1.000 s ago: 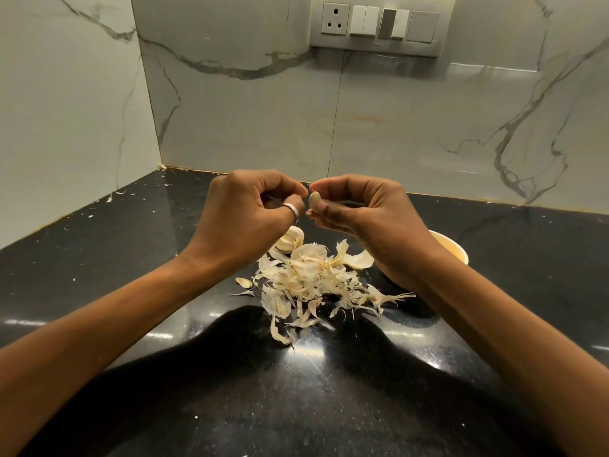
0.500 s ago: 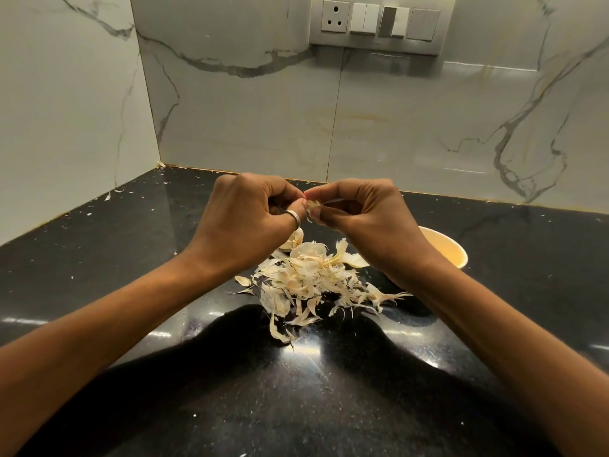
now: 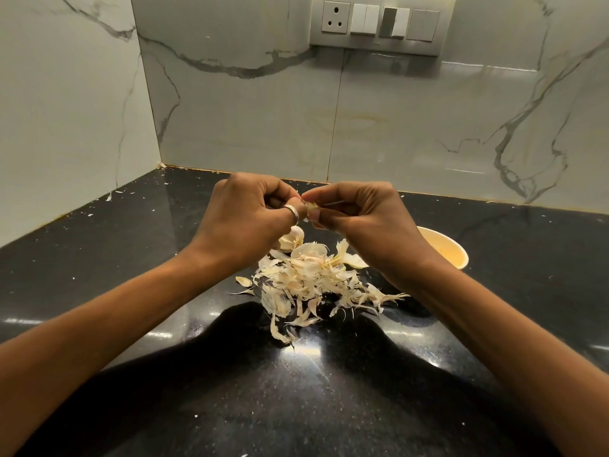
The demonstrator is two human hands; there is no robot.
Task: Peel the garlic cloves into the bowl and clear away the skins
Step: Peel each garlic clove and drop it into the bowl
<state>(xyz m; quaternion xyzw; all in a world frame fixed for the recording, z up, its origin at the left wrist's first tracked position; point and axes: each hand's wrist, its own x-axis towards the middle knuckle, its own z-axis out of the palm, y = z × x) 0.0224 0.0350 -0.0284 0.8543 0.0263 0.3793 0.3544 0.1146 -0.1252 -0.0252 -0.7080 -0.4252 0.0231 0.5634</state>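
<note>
One garlic clove (image 3: 310, 206) sits pinched between the curled fingers of left hand (image 3: 250, 219) and right hand (image 3: 365, 219), above one heap of skins (image 3: 309, 278) on the counter (image 3: 99, 258). One garlic bulb (image 3: 291, 239) lies behind it; the right wrist (image 3: 415, 272) half-hides one yellow bowl (image 3: 443, 250)

Glossy black stone counter (image 3: 99, 275), papery garlic skins (image 3: 309, 278), polished marble-look wall (image 3: 395, 127).

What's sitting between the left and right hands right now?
In the head view, one small garlic clove, pinched from both sides by the left hand and right hand. Nothing else lies between them; the skin pile sits below.
</note>
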